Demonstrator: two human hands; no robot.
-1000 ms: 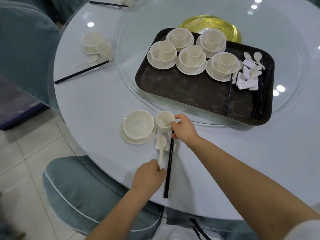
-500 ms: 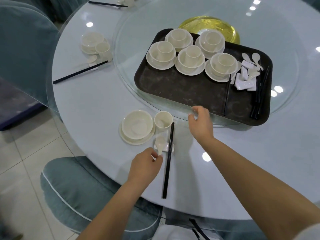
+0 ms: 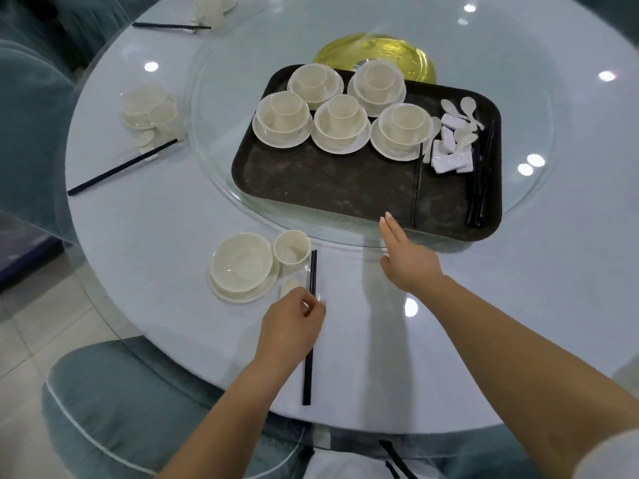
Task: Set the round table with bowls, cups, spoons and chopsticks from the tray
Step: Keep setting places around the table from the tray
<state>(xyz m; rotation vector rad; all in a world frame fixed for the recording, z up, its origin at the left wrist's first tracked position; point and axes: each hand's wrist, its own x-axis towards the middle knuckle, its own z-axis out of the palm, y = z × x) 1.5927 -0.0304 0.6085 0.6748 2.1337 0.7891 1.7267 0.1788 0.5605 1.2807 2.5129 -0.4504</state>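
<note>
Crockery for the nearest place sits on the pale blue round table (image 3: 145, 216) close to its near edge: a cream ceramic bowl on a matching saucer (image 3: 242, 266), a small cream cup (image 3: 292, 248) touching its right side, and a pair of black chopsticks (image 3: 310, 326) lying lengthwise just right of the cup, pointing away from the person. A white ceramic spoon (image 3: 289, 288) lies between bowl and chopsticks; only its scoop shows, the handle hidden under the left hand (image 3: 290, 331). That hand is curled over the chopsticks, fingers pinching something there, though whether spoon handle or sticks cannot be told. The right hand (image 3: 408, 261) hovers with fingers straight and pressed together, holding nothing, fingertips at the near rim of the dark brown rectangular tray (image 3: 328, 188). The tray rests on a clear glass turntable (image 3: 214, 133) and carries five more cream bowl-and-cup sets (image 3: 340, 127), white spoons and rests (image 3: 453, 143) heaped at its right, and black chopsticks (image 3: 479, 188) along the right edge. A second finished setting (image 3: 150, 114) at the left is blurred; a third at the top is cut off by the frame.
</note>
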